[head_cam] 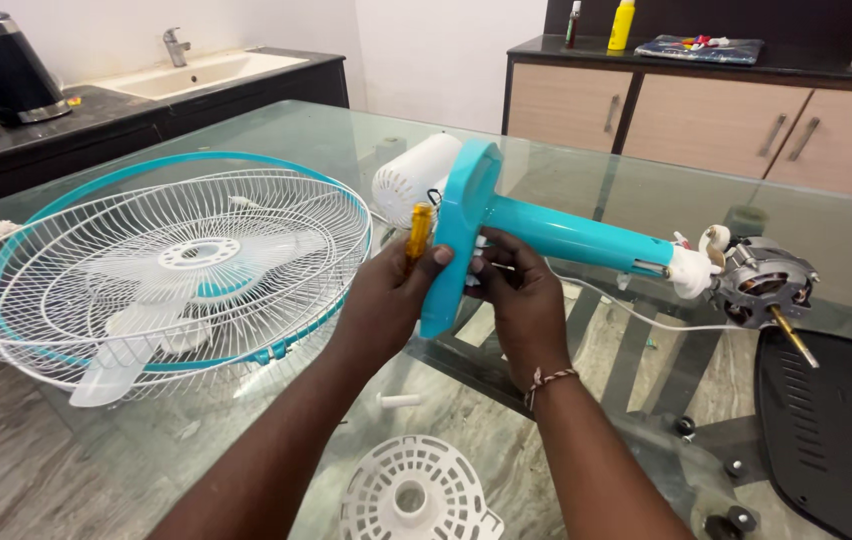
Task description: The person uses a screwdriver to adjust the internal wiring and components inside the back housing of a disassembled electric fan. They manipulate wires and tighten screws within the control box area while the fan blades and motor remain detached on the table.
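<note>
A turquoise fan stand (546, 232) lies on its side over the glass table (276, 130). Its flat base plate (461, 225) faces me. A bare fan motor (764, 285) with a brass shaft sits at its far end. My left hand (386, 300) grips the edge of the base plate and also holds a screwdriver with an amber handle (418, 232) against it. My right hand (518, 295) holds the underside of the base plate, its fingers by a white cable (636, 315).
White wire fan guards with a turquoise rim and white blades (161, 265) lie at the left. A white motor cover (416, 178) sits behind the base. A round white vented plate (414, 495) lies near me. A black panel (836, 430) is at the right. A kettle (1, 65), a sink and cabinets stand behind.
</note>
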